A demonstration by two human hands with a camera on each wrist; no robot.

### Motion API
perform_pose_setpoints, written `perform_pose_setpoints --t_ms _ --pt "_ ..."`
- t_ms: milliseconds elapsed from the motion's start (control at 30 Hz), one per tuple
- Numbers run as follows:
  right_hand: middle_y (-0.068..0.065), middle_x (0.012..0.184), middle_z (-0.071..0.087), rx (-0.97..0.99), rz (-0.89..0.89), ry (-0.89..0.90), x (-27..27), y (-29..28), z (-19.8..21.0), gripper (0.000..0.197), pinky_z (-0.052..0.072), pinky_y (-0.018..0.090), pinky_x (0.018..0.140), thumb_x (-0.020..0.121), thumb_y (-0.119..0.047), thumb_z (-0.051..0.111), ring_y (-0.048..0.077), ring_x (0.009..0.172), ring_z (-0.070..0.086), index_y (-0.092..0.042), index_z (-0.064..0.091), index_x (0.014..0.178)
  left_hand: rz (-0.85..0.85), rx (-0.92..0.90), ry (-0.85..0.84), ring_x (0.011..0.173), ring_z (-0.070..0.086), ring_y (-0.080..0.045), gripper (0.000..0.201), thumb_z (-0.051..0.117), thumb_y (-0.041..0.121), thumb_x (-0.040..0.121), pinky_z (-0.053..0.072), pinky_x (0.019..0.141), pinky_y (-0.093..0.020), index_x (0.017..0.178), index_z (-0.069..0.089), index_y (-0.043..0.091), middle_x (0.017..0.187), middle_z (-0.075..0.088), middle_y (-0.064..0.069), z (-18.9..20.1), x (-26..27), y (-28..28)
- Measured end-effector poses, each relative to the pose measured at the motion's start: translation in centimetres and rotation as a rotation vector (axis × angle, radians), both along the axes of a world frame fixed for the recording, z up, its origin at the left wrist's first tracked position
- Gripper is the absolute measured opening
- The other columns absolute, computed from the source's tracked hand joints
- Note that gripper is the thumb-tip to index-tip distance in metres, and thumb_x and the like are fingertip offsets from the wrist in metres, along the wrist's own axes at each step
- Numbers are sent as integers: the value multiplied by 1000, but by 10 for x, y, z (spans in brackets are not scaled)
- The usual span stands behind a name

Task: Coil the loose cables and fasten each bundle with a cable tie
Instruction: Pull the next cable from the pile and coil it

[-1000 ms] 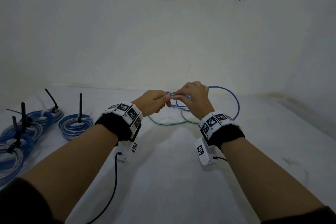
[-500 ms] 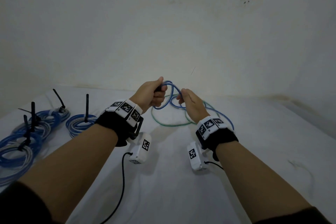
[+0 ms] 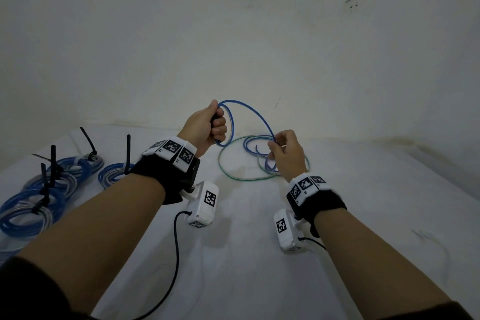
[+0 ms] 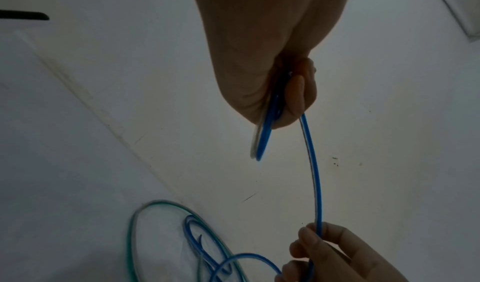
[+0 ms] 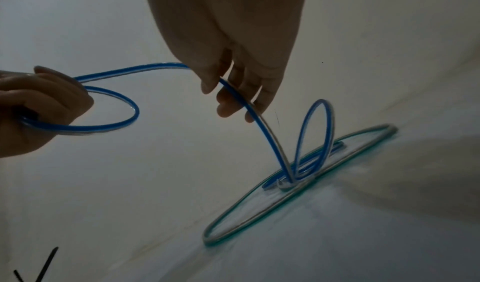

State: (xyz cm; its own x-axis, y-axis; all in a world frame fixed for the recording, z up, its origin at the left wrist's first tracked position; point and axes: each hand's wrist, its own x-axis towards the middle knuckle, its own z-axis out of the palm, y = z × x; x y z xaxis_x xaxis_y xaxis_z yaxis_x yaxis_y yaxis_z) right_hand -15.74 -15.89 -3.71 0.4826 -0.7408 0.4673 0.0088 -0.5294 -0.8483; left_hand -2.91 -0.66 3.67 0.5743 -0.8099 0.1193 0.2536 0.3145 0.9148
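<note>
Blue cable (image 3: 255, 115): held up between both hands above the white desk (image 3: 246, 254); one small loop sits in the left fist, an arc runs from it to the right hand, and the rest drops to loose turns lying on the desk.
Left hand (image 3: 207, 126): raised, fingers (image 5: 55, 96) curled tight round the small loop of blue cable.
Right hand (image 3: 287, 154): lower and nearer, thumb and fingers (image 5: 228, 103) pinching the cable's arc; the strand passes between them and falls to the desk.
Green cable (image 3: 242, 179): one wide loop flat on the desk, ringing the blue turns beneath the right hand and touching them.
Finished bundles (image 3: 39, 195): blue-and-white coils lying at the far left of the desk, well apart from the hands.
Cable ties (image 3: 128, 153): black, one cinched on each bundle, tails standing up.
Desk and room: white desk top with faint marks, meeting a plain pale wall (image 3: 233, 34) carrying a few dark specks.
</note>
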Motion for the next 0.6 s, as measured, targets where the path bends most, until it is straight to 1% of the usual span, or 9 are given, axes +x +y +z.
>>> perform_pose_setpoints --t_ms 33,67,133,200,267,333,433,500,600 --pt "1 77 53 -14 -5 -4 -3 0 0 8 46 13 54 92 -4 54 1 49 56 -7 47 93 -5 1 2 36 26 -6 39 31 36 101 22 42 -17 68 40 17 46 32 8 0 0 0" --pt "2 76 54 -32 -13 -9 -4 0 1 5 46 14 53 91 -5 55 0 46 56 -7 50 91 -19 0 4 36 26 -6 39 31 36 101 22 42 -17 68 40 17 46 32 8 0 -1 -1" --pt "9 81 57 -53 -31 -20 -5 0 3 2 50 19 57 90 -6 56 2 46 55 -7 56 90 -78 -18 13 36 27 -6 40 28 37 101 23 41 -17 68 41 17 46 31 8 0 -4 -2" --pt "14 87 59 -46 -36 -19 -3 -1 6 4 51 21 58 90 -7 57 7 49 55 -8 61 90 -146 -64 17 37 29 -6 40 26 34 102 25 41 -17 71 43 16 47 32 7 2 -9 -5" --pt "13 90 61 -33 -12 2 -1 1 10 9 51 24 64 90 -6 57 10 57 55 -6 66 94 -181 -140 5 41 33 -7 35 25 28 102 29 43 -18 75 45 15 49 36 7 5 -13 -8" --pt "9 90 63 -35 45 29 0 3 16 16 50 26 70 91 -4 55 9 63 54 -2 68 100 -159 -231 -14 45 37 -8 33 25 23 102 34 47 -18 78 46 14 53 43 6 8 -15 -13" --pt "4 83 59 -5 109 73 1 2 19 24 48 14 63 92 3 48 7 61 52 0 64 110 -83 -351 2 48 43 -7 33 24 21 102 39 50 -18 79 46 13 58 54 5 11 -16 -19" --pt "6 86 53 18 92 127 1 1 15 24 46 11 59 93 5 45 6 58 54 1 58 113 -32 -416 30 48 44 -7 33 24 19 102 39 51 -18 78 45 14 58 57 6 15 -14 -22" --pt "7 86 49 55 37 117 -2 -1 7 16 42 7 51 92 8 42 0 49 54 -3 51 99 32 -461 26 49 45 -7 32 24 18 103 38 54 -20 78 45 14 59 60 6 20 -10 -23"
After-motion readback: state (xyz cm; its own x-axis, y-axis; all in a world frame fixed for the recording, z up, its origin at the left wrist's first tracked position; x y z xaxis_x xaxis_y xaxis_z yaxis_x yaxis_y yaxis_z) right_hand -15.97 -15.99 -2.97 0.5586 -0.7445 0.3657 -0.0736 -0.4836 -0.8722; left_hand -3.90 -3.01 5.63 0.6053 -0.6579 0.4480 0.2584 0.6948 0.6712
